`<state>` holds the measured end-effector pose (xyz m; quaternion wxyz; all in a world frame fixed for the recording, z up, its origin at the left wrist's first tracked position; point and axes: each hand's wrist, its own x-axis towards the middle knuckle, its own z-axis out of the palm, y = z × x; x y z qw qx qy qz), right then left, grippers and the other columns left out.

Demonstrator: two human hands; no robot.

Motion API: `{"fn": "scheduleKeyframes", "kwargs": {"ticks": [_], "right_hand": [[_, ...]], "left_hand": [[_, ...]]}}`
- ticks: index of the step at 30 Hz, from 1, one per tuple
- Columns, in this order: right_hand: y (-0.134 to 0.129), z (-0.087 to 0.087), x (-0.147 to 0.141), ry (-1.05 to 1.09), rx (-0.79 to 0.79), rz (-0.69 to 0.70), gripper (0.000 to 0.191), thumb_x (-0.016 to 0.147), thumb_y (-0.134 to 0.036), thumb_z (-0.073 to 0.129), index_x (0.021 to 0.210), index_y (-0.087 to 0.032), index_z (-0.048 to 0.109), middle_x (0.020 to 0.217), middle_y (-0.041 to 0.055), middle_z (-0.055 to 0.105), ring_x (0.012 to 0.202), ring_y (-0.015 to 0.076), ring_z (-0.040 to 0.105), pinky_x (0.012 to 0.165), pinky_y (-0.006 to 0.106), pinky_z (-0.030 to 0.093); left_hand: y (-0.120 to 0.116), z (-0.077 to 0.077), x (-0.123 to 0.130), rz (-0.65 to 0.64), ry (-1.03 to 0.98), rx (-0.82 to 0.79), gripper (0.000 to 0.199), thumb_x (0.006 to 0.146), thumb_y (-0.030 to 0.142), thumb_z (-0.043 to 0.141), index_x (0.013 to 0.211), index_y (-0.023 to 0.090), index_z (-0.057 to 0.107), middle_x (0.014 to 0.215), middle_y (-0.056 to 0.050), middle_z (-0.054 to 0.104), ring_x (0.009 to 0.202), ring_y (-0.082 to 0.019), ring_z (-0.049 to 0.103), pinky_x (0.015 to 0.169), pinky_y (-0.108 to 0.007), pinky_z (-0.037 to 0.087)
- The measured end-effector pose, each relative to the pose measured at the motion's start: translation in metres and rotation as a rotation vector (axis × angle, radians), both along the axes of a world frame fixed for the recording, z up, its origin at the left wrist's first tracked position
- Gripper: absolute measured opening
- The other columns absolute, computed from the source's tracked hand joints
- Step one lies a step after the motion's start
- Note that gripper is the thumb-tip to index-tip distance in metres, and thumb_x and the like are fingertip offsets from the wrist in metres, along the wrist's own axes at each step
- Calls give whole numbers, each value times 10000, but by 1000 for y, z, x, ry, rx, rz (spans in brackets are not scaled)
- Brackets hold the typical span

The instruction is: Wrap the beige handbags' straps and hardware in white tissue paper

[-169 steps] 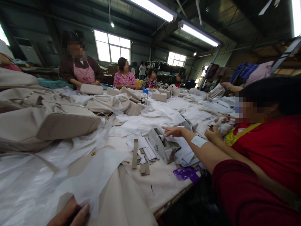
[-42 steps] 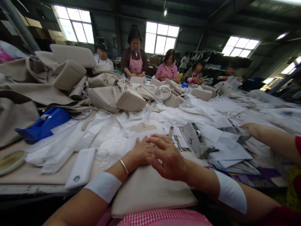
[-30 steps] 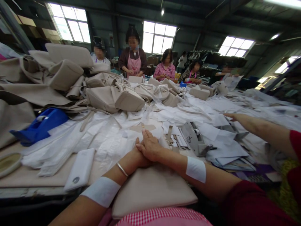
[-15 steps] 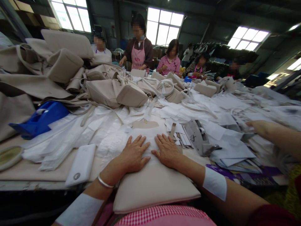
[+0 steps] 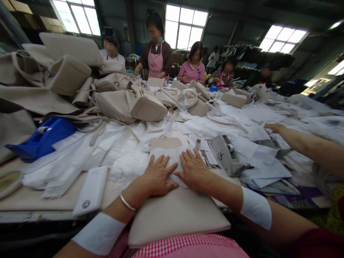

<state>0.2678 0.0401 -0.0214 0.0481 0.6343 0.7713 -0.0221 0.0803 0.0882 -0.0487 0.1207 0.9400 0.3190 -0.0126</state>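
A beige handbag (image 5: 177, 216) lies flat in front of me, its near edge against my checked apron. Over its upper part is a thin white sheet (image 5: 174, 157), likely tissue paper or film. Beyond the sheet shows a beige flap (image 5: 166, 143) with a small gold clasp. My left hand (image 5: 160, 175) rests palm down on the sheet, fingers spread. Beside it my right hand (image 5: 194, 171) lies flat too, fingers stretched forward. Neither hand grips anything. The palms hide part of the sheet.
Left are a white rectangular case (image 5: 91, 191), a blue tape dispenser (image 5: 43, 138) and a tape roll (image 5: 10, 182). A grey dispenser (image 5: 224, 157) and paper sheets (image 5: 264, 172) lie right. Beige bags (image 5: 147, 105) are heaped behind. A co-worker's hand (image 5: 276, 129) reaches in from the right.
Both my hands have shifted slightly to the right over the sheet, still flat. More of the beige flap shows beyond it. The co-worker's arm at right has reached farther left.
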Motion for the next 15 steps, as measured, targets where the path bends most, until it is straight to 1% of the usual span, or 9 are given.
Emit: {"fn": "scheduleKeyframes", "kwargs": {"ticks": [3,5,7,9,10,11,13,14,15], "right_hand": [[6,22,-12,67,41,71,759,939,-602,362,1424,-27,460,1514,225,381,1456,383,203,1179,547,75],[11,26,-19,136,23,159,727,946,-591,359,1441,-65,447,1540,186,356,1467,353,188,1185,518,100],[15,19,-20,179,-18,206,689,959,-571,347,1445,-91,446,1531,168,381,1454,338,232,1180,507,140],[17,3,-15,187,-63,192,676,965,-563,341,1449,-103,441,1506,170,420,1425,342,293,1167,520,165],[17,-5,-11,182,-79,168,683,960,-573,344,1459,-114,428,1506,172,419,1418,352,301,1160,538,164],[16,-13,-6,176,-92,144,696,952,-590,352,1475,-135,407,1519,168,400,1419,366,292,1154,558,156],[15,-24,2,166,-113,118,728,924,-642,366,1513,-215,347,1565,144,325,1432,400,241,1138,604,122],[14,-27,4,164,-120,115,736,909,-670,368,1522,-266,323,1581,131,293,1435,419,219,1127,626,106],[14,-28,5,163,-128,119,732,897,-691,365,1522,-313,309,1589,120,275,1433,434,211,1114,644,99]], "left_hand": [[-4,4,3,-10,-5,-11,769,818,724,440,1476,333,364,1595,-159,251,1454,-414,202,1110,-709,64],[-4,7,3,-17,-18,-10,710,833,696,447,1454,353,403,1617,-130,195,1465,-409,169,1111,-709,54],[-4,9,2,-9,-5,-22,694,830,701,448,1435,361,435,1623,-117,182,1470,-407,151,1114,-707,47],[-3,8,-3,21,25,-50,749,816,733,435,1453,341,413,1610,-137,218,1468,-409,158,1115,-703,57],[-4,8,-6,38,35,-64,789,810,744,429,1478,328,370,1603,-150,234,1468,-408,163,1116,-699,69],[-5,7,-10,52,37,-73,827,810,747,426,1506,318,307,1601,-158,236,1469,-405,161,1117,-694,84],[-8,7,-17,63,31,-77,863,817,734,429,1537,315,202,1609,-156,211,1476,-394,144,1119,-685,102],[-11,9,-20,66,31,-76,859,822,724,433,1539,315,192,1612,-152,204,1477,-392,142,1121,-680,102],[-14,13,-22,72,39,-73,850,823,716,440,1534,309,216,1611,-152,208,1475,-395,148,1122,-679,100]]}}
